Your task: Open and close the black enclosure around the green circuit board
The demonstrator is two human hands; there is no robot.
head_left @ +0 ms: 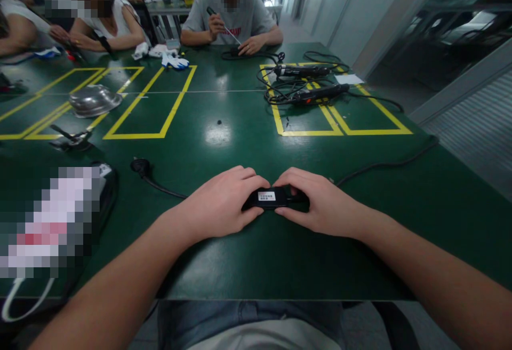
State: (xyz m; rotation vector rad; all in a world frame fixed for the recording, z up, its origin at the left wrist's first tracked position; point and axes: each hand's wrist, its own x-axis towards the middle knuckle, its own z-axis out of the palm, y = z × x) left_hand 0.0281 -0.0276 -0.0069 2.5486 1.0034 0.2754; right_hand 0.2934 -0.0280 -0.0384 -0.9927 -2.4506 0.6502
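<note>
A small black power adapter [272,198] with a white printed label lies low over the green table, between my two hands. My left hand [224,200] grips its left end between thumb and fingers. At the other end, my right hand [320,200] is closed around the adapter and the start of a cord. A black cord with a plug [140,166] comes out from beneath my left hand. To the right, another black cable [384,165] runs from behind my right hand toward the table's right edge. The adapter's two ends are partly hidden by my fingers.
Yellow tape marks the green table [224,152]. Corded electric screwdrivers [316,94] lie at the back right; a metal bowl [94,100] sits at left. A blurred-out item [52,216] is near my left arm. Across the table, a person [232,19] holds a screwdriver.
</note>
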